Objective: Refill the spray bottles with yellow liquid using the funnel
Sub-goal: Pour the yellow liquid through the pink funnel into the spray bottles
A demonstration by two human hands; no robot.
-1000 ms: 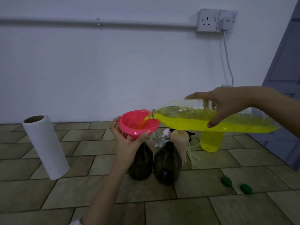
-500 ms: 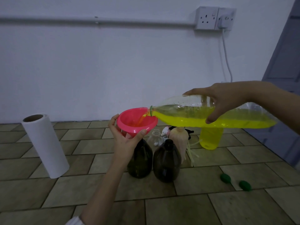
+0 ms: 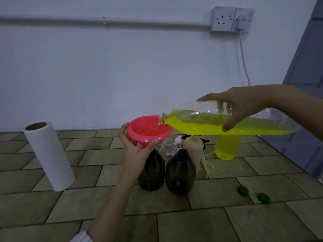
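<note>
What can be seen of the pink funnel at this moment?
The pink funnel looks like glossy plastic, with a wide round bowl narrowing toward a spout that is hidden behind the left hand. That hand holds it under the bowl, thumb and fingers at the rim, above the left dark bottle. It sits slightly tilted. The clear bottle, held near level by the right hand, has its mouth over the rim, and yellow liquid runs into the bowl.

— What fills mid-frame?
— The right hand (image 3: pixel 244 105) tips a clear bottle (image 3: pixel 227 123) of yellow liquid into a pink funnel (image 3: pixel 148 130), which the left hand (image 3: pixel 138 149) grips atop a dark bottle (image 3: pixel 152 170).
</note>
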